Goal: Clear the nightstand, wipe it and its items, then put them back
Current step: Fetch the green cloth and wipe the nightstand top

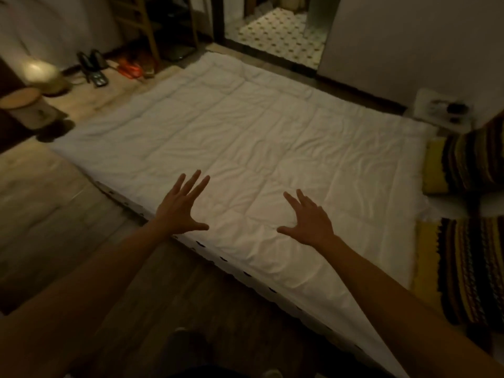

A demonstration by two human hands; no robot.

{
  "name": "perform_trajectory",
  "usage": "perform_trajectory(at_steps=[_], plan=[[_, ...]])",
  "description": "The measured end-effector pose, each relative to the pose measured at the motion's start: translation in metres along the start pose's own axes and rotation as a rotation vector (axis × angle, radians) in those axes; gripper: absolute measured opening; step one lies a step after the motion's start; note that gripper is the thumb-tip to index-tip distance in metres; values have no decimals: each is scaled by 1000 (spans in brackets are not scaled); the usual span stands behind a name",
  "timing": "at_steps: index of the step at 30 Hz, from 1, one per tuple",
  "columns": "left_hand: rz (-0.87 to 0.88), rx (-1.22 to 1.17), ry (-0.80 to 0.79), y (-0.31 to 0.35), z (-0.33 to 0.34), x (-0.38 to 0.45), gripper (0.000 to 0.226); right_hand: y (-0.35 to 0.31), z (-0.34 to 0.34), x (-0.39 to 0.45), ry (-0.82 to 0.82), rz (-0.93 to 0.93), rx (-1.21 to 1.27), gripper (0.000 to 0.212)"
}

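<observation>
Both my arms reach forward over a low bed covered by a white quilt [245,137]. My left hand [181,211] has its fingers spread and holds nothing, above the quilt's near edge. My right hand [309,221] is spread the same way a little to the right, also holding nothing. A small white nightstand [425,103] stands at the far right beyond the bed, with a few dark small items [455,109] on top; they are too blurred to name. Both hands are far from it.
Striped yellow-and-dark pillows [474,159] lie at the bed's right end. At far left stand a lit lamp [41,75] and a round wooden stool [20,99]. Shoes [131,68] and a wooden ladder shelf [141,25] lie beyond. A doorway to a tiled floor [281,34] opens at the back.
</observation>
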State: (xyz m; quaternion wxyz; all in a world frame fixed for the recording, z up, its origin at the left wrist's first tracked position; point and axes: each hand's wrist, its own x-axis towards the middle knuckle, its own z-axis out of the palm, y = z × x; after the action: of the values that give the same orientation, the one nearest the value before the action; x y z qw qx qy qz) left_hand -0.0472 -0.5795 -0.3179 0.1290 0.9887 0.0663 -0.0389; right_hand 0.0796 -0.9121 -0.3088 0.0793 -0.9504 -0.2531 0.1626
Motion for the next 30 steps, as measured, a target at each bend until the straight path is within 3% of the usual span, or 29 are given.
perform_trajectory(at_steps=[12, 24, 30], plan=[[-321, -103, 98, -274, -87, -47, 135, -272, 2, 187, -28, -251, -2, 98], [-655, -89, 205, -479, -141, -41, 128, -515, 16, 383, -91, -602, -26, 95], [-893, -205, 214, -570, -179, -33, 117, -623, 36, 496, -284, -649, 36, 89]])
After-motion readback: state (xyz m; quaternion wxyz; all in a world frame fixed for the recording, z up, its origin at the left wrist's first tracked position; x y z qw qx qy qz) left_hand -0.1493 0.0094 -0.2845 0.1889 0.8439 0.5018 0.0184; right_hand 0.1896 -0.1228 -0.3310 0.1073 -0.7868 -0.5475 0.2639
